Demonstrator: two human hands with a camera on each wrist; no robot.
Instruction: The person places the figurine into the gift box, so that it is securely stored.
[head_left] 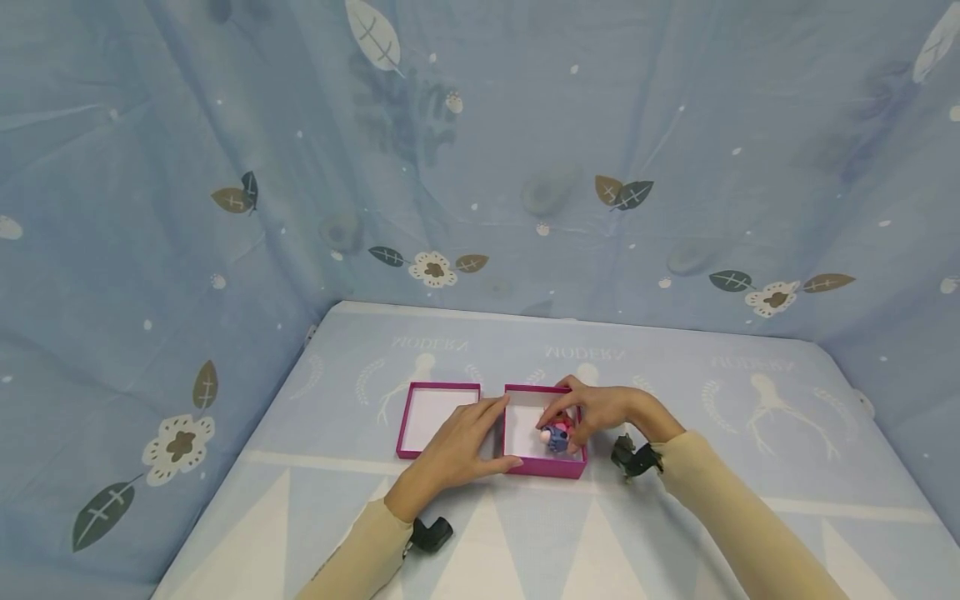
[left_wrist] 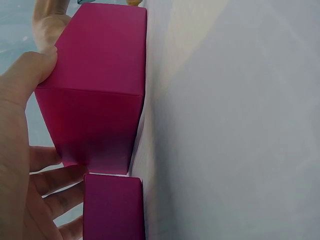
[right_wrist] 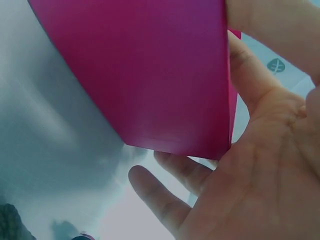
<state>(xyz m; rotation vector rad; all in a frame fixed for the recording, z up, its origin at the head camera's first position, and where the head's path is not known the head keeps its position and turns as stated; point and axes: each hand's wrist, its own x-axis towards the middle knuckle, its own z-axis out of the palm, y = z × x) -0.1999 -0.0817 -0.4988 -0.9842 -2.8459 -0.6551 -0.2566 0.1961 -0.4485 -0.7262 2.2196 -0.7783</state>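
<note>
An open magenta box (head_left: 546,468) with a white inside stands on the table. My left hand (head_left: 465,446) holds its left side, thumb at the front edge and fingers along the left wall; the left wrist view shows the thumb (left_wrist: 42,65) on the top edge. My right hand (head_left: 603,408) reaches over the right wall into the box. Its thumb and fingers pinch a small toy figure (head_left: 557,437) in blue and pink, partly hidden by them. From the right wrist, the box's outer wall (right_wrist: 165,80) hides the figure.
The shallow magenta lid (head_left: 401,429), white inside, lies left of the box, right beside my left fingers. A small dark greenish object (head_left: 622,450) is on the table to the right of the box, near my right wrist. Patterned blue cloth (head_left: 510,150) hangs behind the table.
</note>
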